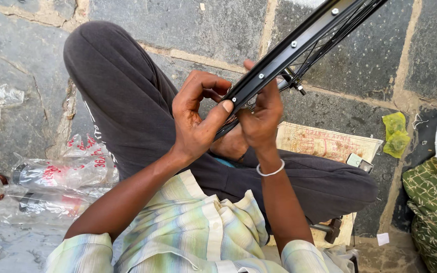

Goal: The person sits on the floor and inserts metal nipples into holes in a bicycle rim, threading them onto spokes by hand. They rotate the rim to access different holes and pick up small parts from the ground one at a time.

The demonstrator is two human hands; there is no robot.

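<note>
Both hands, left hand and right hand, pinched the black wheel rim, fingers closed; a slackened grip risked it twisting free.

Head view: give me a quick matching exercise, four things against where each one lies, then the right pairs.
Things:
1. black wheel rim
2. clear plastic bags
3. yellow-green wrapper
4. hammer

Places:
A. on the stone floor at the frame's left
B. held between left hand and right hand
C. by the person's right leg, on the printed mat
D. on the stone floor at the frame's right

Pairs: 1-B, 2-A, 3-D, 4-C
</note>
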